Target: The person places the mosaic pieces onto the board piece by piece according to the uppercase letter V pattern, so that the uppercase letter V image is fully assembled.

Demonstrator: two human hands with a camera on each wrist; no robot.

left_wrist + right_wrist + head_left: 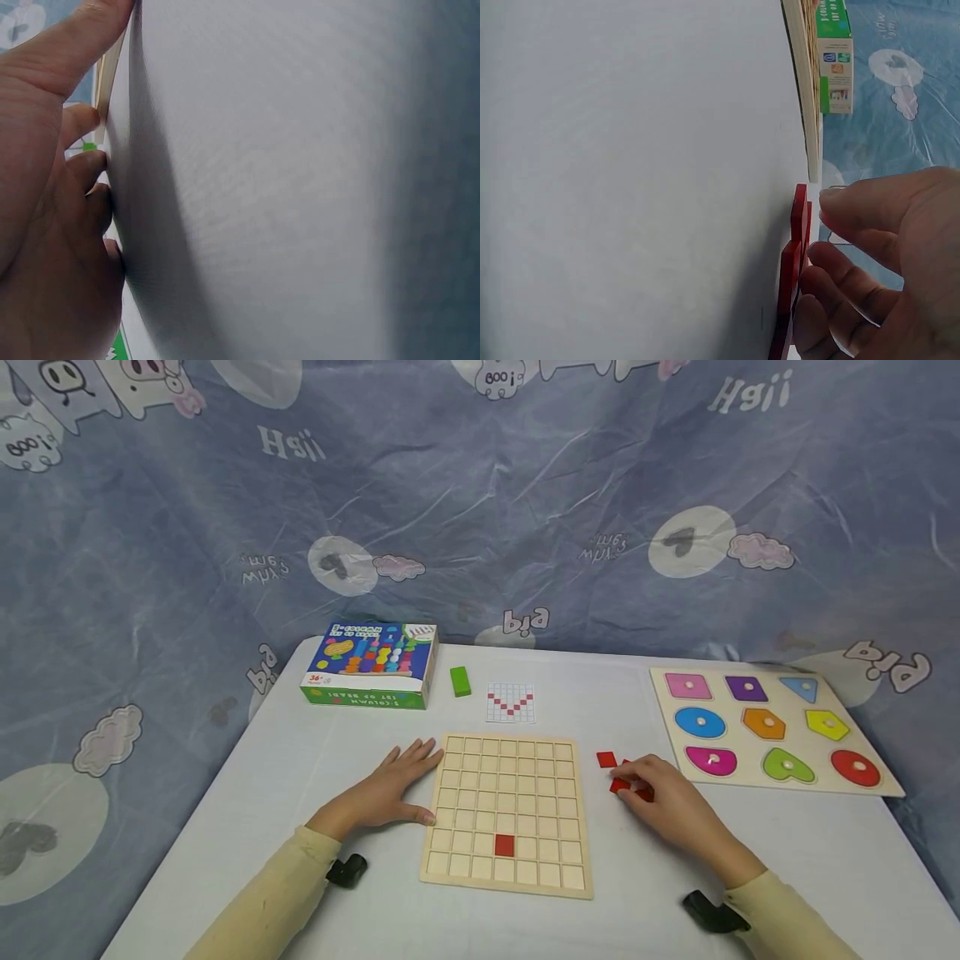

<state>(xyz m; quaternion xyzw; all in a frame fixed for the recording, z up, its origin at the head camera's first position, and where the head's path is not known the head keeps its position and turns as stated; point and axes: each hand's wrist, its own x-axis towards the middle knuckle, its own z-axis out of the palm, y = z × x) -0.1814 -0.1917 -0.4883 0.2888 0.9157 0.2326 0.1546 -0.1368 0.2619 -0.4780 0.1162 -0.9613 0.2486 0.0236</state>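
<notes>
A blue-grey patterned cloth hangs across the upper part of the frame, behind a white table that fills most of the lower part. At the right lies a shape board, its nine coloured pieces seated. Low in the centre is a wooden grid board, lying flat. A printed box stands at the upper left of the table.

The left hand is spread wide, left of the grid board, its thumb touching the board's left edge; a sideways push from that thumb could skew the board. The right hand, right of centre, bends its fingers narrowly over a cluster of red pieces; whether it pinches one, the pictures do not settle.

Above the grid board lies a card with a red V on a grid, and to its left a green block.

Smallest are the red squares. One red tile sits in the middle column, second row from the bottom. A loose red square lies beside the clustered red squares; because these are thin and crowded, the fingers could drag a neighbour along or let one slip.
</notes>
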